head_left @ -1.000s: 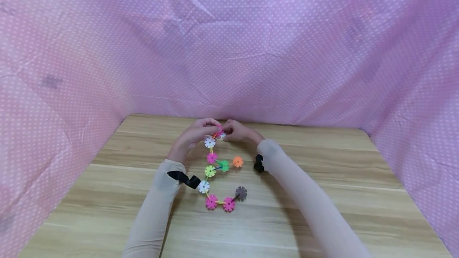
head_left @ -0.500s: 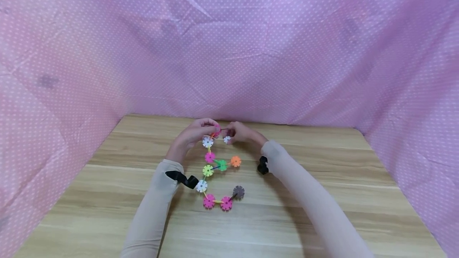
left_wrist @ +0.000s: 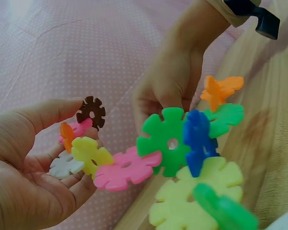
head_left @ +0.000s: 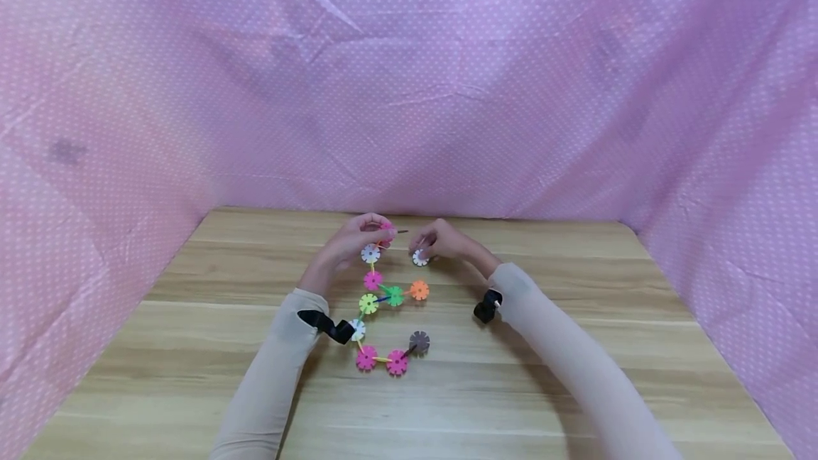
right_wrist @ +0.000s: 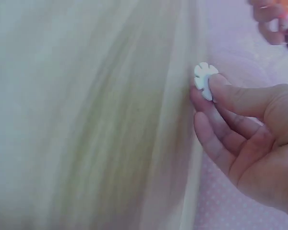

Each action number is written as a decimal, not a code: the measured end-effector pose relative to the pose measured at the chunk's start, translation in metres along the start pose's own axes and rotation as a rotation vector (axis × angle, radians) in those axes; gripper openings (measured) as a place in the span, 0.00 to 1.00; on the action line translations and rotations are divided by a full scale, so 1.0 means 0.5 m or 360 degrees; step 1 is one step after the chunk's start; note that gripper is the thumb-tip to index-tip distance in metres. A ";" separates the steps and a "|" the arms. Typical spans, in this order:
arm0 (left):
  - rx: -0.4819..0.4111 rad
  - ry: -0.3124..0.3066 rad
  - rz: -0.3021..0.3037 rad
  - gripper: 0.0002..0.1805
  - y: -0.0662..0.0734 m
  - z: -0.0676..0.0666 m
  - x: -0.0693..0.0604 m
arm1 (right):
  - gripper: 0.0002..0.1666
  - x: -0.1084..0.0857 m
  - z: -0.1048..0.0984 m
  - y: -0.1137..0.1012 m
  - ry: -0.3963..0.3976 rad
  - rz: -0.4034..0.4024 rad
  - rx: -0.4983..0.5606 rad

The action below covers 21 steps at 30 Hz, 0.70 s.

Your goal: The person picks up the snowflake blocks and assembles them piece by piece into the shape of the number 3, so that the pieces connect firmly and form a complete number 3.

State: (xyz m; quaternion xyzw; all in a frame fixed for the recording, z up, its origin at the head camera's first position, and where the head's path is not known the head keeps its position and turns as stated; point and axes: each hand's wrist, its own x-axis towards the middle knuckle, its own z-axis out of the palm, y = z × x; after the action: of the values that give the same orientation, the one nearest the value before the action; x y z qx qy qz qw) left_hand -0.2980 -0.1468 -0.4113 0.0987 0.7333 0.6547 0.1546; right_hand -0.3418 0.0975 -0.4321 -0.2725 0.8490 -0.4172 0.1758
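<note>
My left hand point(head_left: 348, 243) pinches a pink snowflake disc point(left_wrist: 77, 129) at the far end of a linked chain of slotted plastic discs. A brown disc point(left_wrist: 91, 113) sticks out from that pink one, edge-on in the head view. Nearer along the chain come a white disc point(head_left: 370, 253), a pink disc point(head_left: 373, 280) and a lime disc point(head_left: 368, 304). A branch runs right through a green disc point(head_left: 395, 296) to an orange disc point(head_left: 419, 290). To the right, apart from the chain, my right hand point(head_left: 445, 239) pinches a loose white disc point(right_wrist: 205, 80) between thumb and fingers.
The chain's near end bends right through two pink discs point(head_left: 397, 363) to a dark grey-brown disc point(head_left: 419, 341). All of this is over a wood-grain table point(head_left: 543, 389). Pink dotted cloth point(head_left: 409, 91) encloses the table's back and sides. Black straps circle both wrists.
My right hand has drawn away from the left, rightward and slightly nearer, carrying the white disc. The brown disc beside the pink one has come into sight. My left hand has hardly moved.
</note>
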 end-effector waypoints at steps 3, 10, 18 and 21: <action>-0.0031 0.0013 0.0017 0.12 -0.002 0.006 -0.001 | 0.12 -0.020 -0.005 -0.001 0.0105 0.0044 0.0153; -0.0078 0.0063 0.0039 0.14 -0.002 0.018 -0.002 | 0.14 -0.057 -0.012 -0.023 0.0432 0.0103 0.0621; -0.0086 0.0101 0.0029 0.17 -0.003 0.033 0.002 | 0.16 -0.077 -0.001 -0.059 0.0637 0.0046 0.0957; -0.0097 0.0098 0.0023 0.18 -0.003 0.039 0.004 | 0.16 -0.080 0.004 -0.064 0.0666 0.0025 0.1007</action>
State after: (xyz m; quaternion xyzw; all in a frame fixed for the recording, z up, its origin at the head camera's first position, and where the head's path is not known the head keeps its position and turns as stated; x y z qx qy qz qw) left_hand -0.2925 -0.1281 -0.4148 0.0790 0.7167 0.6805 0.1302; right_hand -0.2992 0.1048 -0.4048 -0.1071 0.6978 -0.7040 0.0774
